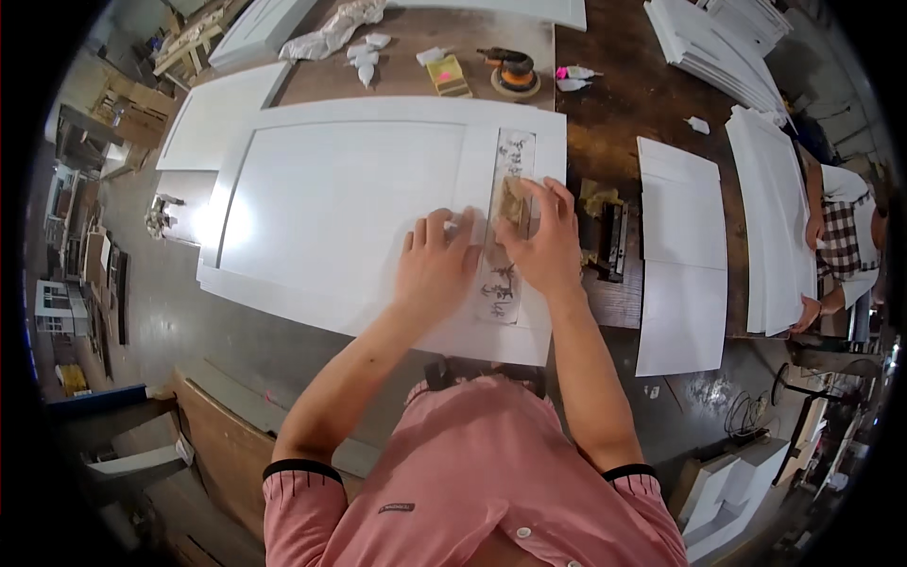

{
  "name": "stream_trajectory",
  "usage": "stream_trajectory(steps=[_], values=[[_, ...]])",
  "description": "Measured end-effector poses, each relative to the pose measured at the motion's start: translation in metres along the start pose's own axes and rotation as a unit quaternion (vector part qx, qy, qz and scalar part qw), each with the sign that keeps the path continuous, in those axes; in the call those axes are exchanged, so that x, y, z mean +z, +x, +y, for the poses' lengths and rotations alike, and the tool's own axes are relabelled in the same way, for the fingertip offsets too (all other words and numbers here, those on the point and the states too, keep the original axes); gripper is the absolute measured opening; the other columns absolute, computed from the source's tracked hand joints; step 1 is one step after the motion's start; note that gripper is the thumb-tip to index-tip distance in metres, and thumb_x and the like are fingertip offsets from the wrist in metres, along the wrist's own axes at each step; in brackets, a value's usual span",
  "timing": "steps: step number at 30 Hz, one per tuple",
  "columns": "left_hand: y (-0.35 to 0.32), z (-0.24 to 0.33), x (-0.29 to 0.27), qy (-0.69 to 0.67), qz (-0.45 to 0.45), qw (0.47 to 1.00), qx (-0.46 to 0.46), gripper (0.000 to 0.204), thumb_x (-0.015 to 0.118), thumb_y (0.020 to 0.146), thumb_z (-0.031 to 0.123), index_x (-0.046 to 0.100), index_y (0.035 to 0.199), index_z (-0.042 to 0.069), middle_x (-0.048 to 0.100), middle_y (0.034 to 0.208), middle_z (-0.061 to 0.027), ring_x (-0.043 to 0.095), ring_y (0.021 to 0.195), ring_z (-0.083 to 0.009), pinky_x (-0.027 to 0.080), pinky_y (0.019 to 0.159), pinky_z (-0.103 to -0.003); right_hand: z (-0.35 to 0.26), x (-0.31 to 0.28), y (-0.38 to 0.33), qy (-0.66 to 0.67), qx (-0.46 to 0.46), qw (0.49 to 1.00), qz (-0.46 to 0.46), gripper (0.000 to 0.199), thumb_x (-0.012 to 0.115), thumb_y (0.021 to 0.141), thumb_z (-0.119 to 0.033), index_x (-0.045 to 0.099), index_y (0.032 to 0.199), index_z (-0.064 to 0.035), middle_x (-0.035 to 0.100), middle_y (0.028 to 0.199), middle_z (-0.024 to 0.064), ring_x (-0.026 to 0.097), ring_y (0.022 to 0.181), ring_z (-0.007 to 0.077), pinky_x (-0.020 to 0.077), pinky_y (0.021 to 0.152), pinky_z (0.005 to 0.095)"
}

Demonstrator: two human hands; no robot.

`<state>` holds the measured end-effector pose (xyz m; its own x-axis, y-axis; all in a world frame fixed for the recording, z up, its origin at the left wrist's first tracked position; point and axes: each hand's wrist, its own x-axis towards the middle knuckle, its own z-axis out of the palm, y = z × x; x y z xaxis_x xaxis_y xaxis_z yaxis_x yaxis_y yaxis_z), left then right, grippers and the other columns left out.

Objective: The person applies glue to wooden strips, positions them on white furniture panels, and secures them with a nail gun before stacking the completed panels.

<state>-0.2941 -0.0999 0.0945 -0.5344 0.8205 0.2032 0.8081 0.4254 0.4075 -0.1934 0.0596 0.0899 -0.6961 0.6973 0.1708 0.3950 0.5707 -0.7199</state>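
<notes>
A white framed panel door (340,198) lies flat on the workbench before me. Along its right side rests a narrow, greyish strip with dark handwritten marks (501,295), perhaps a template. My right hand (543,241) grips a small tan-brown block (513,200) on this strip, thumb at its near left and fingers at its right. What the block is made of is unclear. My left hand (436,260) rests on the panel just left of the strip, fingers bent and apart, with nothing clearly held.
Beyond the panel sit an orange-black power sander (515,74), a yellow box (447,76) and small white bottles (364,59). White boards (682,255) lie to the right. Farther right, a person in a checked apron (841,236) handles stacked white panels (767,222).
</notes>
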Motion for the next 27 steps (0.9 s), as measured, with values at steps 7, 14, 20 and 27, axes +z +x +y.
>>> stream_trajectory(steps=[7, 14, 20, 27], values=[[0.006, 0.0, 0.004, 0.065, 0.031, 0.997, 0.032, 0.052, 0.059, 0.098, 0.02, 0.051, 0.147, 0.005, 0.046, 0.144, -0.017, 0.044, 0.133, -0.0373, 0.037, 0.109, -0.055, -0.008, 0.002, -0.001, -0.049, -0.019, 0.998, 0.025, 0.06, 0.076, 0.084, -0.038, 0.056, 0.139, -0.0231, 0.042, 0.152, 0.0099, 0.052, 0.125, 0.0448, 0.0549, 0.093, 0.0544], [0.037, -0.025, -0.032, 0.09, -0.167, 0.975, 0.116, 0.054, 0.058, 0.101, 0.027, 0.047, 0.15, 0.007, 0.04, 0.16, -0.01, 0.032, 0.151, -0.0325, 0.027, 0.122, -0.06, -0.004, 0.01, -0.003, -0.039, -0.017, 0.998, 0.045, 0.056, 0.077, 0.082, -0.04, 0.059, 0.134, -0.0283, 0.048, 0.148, 0.0132, 0.053, 0.126, 0.0452, 0.0517, 0.1, 0.0533], [0.115, -0.05, -0.017, 0.04, -0.238, 0.938, 0.248, 0.064, 0.064, 0.097, 0.033, 0.045, 0.15, 0.003, 0.041, 0.159, -0.0174, 0.031, 0.152, -0.0361, 0.027, 0.122, -0.055, 0.014, -0.003, 0.001, -0.189, -0.081, 0.979, -0.004, 0.057, 0.064, 0.089, -0.048, 0.061, 0.132, -0.0123, 0.058, 0.14, 0.016, 0.052, 0.134, 0.033, 0.0429, 0.113, 0.0462], [0.137, -0.05, -0.031, 0.074, -0.292, 0.937, 0.176, 0.093, 0.083, 0.08, 0.032, 0.039, 0.156, 0.0, 0.03, 0.167, -0.0144, 0.025, 0.155, -0.0366, 0.019, 0.123, -0.06, -0.004, -0.005, -0.01, -0.033, -0.001, 0.999, 0.016, 0.065, 0.077, 0.079, -0.038, 0.05, 0.136, -0.0206, 0.039, 0.15, 0.0146, 0.048, 0.13, 0.0443, 0.0526, 0.099, 0.0511]])
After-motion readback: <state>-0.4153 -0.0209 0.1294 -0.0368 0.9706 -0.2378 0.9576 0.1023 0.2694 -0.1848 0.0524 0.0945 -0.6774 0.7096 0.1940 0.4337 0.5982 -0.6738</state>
